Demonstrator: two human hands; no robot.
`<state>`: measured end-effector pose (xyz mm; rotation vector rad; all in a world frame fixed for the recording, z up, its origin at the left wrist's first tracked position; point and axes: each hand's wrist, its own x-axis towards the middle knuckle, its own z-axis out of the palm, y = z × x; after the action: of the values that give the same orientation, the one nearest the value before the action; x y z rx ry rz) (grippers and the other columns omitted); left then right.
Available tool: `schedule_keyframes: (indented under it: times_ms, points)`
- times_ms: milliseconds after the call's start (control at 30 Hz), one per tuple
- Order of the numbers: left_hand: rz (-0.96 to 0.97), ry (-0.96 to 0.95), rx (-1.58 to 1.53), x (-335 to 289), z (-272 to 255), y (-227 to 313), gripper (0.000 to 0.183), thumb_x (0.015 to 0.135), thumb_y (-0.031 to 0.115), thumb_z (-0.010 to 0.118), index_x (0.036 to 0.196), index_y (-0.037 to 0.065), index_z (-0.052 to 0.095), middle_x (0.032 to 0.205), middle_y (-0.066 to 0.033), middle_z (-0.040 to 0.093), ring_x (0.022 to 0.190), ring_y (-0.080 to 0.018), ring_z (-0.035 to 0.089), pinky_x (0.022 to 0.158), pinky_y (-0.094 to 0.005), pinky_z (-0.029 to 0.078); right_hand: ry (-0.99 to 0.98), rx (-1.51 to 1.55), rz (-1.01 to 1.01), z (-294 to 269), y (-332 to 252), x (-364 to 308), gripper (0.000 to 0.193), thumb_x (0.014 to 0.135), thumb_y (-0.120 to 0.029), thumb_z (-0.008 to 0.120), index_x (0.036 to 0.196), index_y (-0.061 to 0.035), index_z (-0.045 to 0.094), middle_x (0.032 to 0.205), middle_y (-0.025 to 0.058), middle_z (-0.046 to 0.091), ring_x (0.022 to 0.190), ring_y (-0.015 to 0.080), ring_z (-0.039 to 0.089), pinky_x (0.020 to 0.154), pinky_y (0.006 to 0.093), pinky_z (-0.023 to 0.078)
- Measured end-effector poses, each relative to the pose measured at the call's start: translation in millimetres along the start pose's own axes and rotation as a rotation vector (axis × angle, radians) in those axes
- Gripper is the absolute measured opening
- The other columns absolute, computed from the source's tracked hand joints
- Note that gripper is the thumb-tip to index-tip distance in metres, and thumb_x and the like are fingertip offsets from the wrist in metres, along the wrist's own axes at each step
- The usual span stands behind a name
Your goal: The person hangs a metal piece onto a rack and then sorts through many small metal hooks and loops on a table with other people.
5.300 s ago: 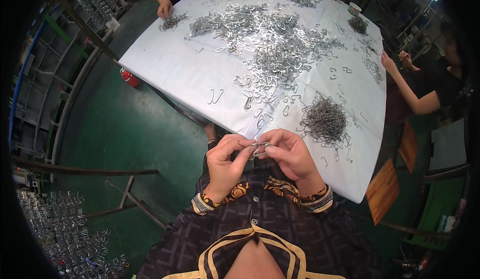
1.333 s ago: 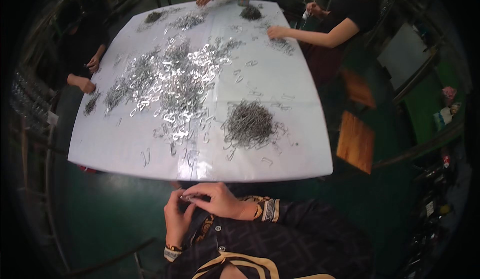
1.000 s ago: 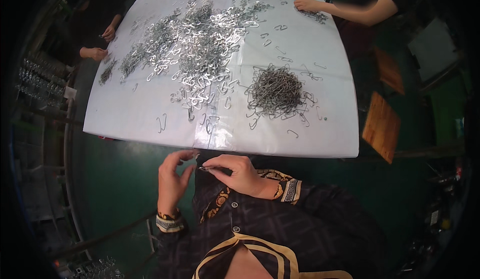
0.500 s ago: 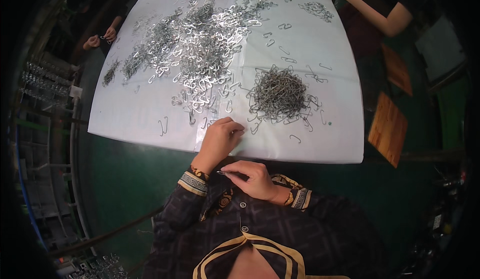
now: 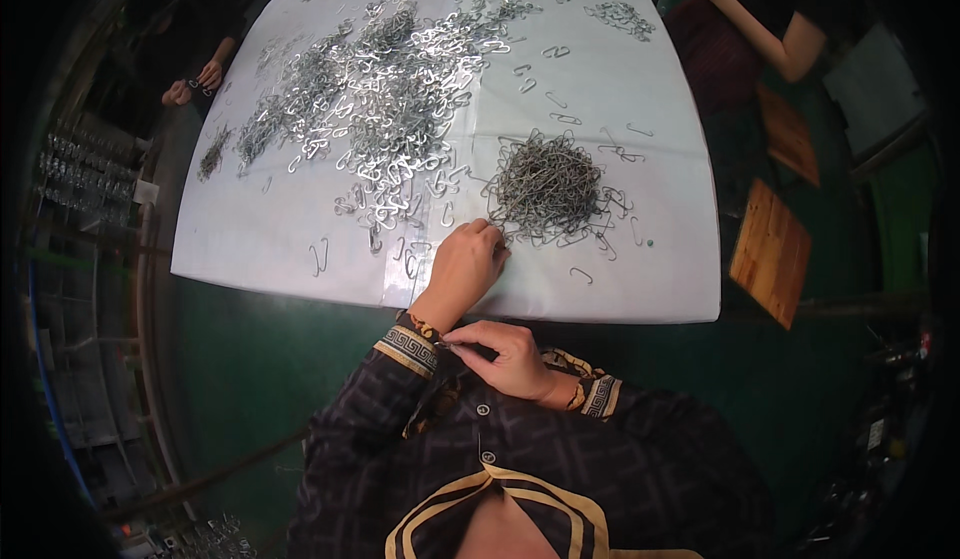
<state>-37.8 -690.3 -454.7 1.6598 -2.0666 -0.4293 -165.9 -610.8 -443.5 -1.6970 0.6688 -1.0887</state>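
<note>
Dark patterned shirt (image 5: 660,469) with yellow-striped collar (image 5: 572,507), round buttons (image 5: 488,457) and key-patterned cuffs (image 5: 408,350)

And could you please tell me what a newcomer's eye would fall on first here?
Probably the glinting spread of silver hooks on the white table, mostly left of its centre. Next comes the dense, darker wire pile nearer the person, with the left hand at its near-left edge. Off to the right, an orange-brown wooden board stands out.
</note>
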Motion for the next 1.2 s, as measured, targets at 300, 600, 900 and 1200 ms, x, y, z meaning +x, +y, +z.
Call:
schedule_keyframes:
  times_ms: [300,600,900,1200]
  points:
    - [0.106,0.066,0.095,-4.2,1.3,-2.8,0.008,0.075,0.011,0.068,0.073,0.004,0.063,0.076,-0.0124,0.059,0.074,-0.0339,0.06,0.066,-0.0437,0.05,0.008,-0.021,0.004,-1.3,-7.4,2.4,0.017,0.08,0.0,0.07,0.097,-0.0036,0.07,0.091,0.011,0.07,0.081,0.0266,0.069,0.071,0.0329,0.054]
    - [0.219,0.035,0.226,1.8,7.0,-7.8,0.005,0.077,0.007,0.056,0.081,0.003,0.057,0.082,-0.0138,0.057,0.08,-0.0315,0.058,0.07,-0.0408,0.049,0.004,0.015,0.002,-0.5,2.3,-1.9,0.018,0.082,0.0,0.069,0.101,-0.0024,0.069,0.093,0.0104,0.071,0.082,0.0223,0.07,0.073,0.0304,0.055]
    - [0.308,-0.038,0.388,-3.1,-3.3,-1.7,0.006,0.077,0.009,0.057,0.078,0.004,0.06,0.08,-0.0117,0.059,0.076,-0.0277,0.061,0.065,-0.0375,0.052,-0.016,0.049,0.007,2.4,0.5,-6.8,0.02,0.084,-0.001,0.069,0.103,-0.0025,0.069,0.096,0.0099,0.071,0.084,0.0214,0.07,0.075,0.0298,0.055]
    - [0.177,0.013,0.194,-2.6,-1.6,-10.1,0.01,0.076,0.012,0.063,0.076,0.002,0.06,0.076,-0.0155,0.062,0.074,-0.0337,0.063,0.065,-0.0418,0.053,-0.009,0.015,-0.021,0.1,-1.0,-5.8,0.019,0.084,-0.001,0.069,0.103,-0.0022,0.069,0.096,0.0102,0.071,0.084,0.0199,0.07,0.074,0.0296,0.055]
